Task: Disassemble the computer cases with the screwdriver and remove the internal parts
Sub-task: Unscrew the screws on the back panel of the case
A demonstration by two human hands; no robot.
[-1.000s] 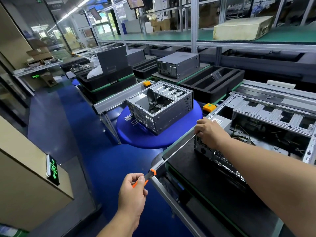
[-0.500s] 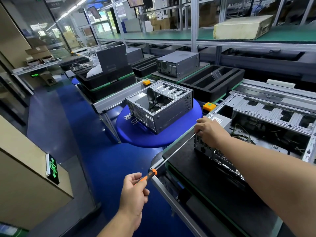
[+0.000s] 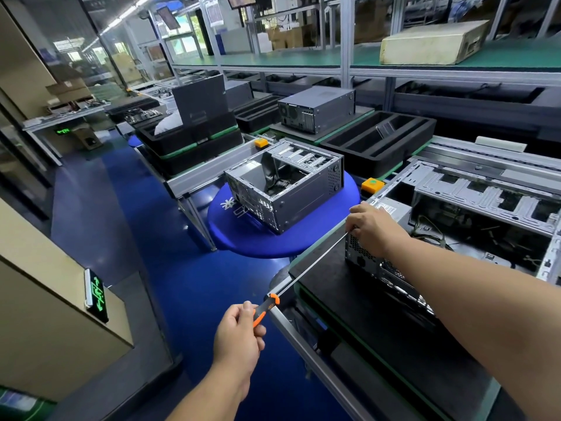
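Observation:
An opened computer case [image 3: 473,214] lies on a black mat [image 3: 358,299] at the right, its rear panel facing me. My left hand [image 3: 239,335] grips the orange-and-black handle of a long screwdriver [image 3: 309,268], whose thin steel shaft runs up and right to the case's rear corner. My right hand [image 3: 375,227] rests on that top corner, fingers curled around the shaft near its tip. The tip itself is hidden under the fingers.
A second stripped case [image 3: 285,189] sits on a round blue stool [image 3: 243,238] ahead. A closed black case [image 3: 317,109] and black foam trays [image 3: 379,141] stand on the conveyor behind. A beige cabinet [image 3: 54,305] is at the left, across a blue floor aisle.
My left hand has turned slightly on the handle and the handle sits a little higher. My right hand and the case have stayed put.

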